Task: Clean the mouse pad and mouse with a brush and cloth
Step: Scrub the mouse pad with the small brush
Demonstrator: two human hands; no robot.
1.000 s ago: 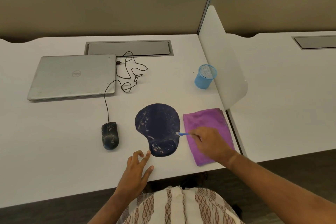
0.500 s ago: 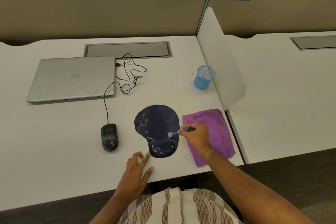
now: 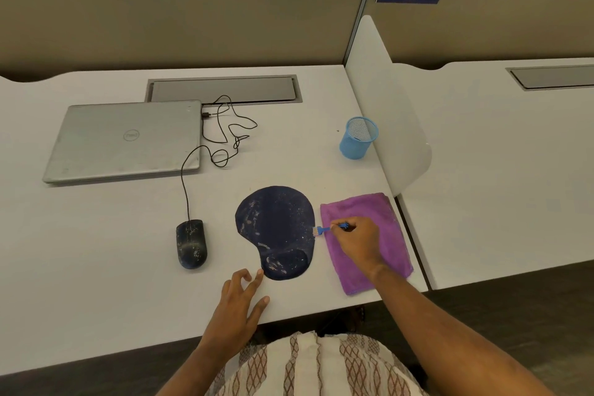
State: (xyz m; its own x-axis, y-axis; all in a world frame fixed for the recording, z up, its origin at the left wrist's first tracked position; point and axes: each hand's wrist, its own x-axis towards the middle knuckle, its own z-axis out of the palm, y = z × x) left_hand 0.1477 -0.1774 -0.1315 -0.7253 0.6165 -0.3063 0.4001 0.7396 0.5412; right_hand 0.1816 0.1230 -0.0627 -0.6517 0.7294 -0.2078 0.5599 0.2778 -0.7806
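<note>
My right grip (image 3: 356, 243) pinches the small blue brush (image 3: 331, 228) by its handle, fingers curled round it, and it lies over the purple cloth (image 3: 389, 219). The bristles point off to the left of that grip and meet the right edge of the dark mouse pad (image 3: 276, 228), which lies flat on the bench (image 3: 96, 251) just beside the cloth and is speckled with pale dust. My left grip (image 3: 239, 305) is spread wide and holds nothing, resting on the bench near its front edge. Its fingertips (image 3: 259, 274) reach the pad's wrist-rest end, though I cannot tell whether they touch it. Left of and beyond that grip lies the dusty mouse (image 3: 190, 244). Its cable (image 3: 184, 183) loops away to a plug at the edge of a closed silver laptop (image 3: 125, 141). A blue mesh cup (image 3: 357, 142) stands upright well beyond my right grip.
</note>
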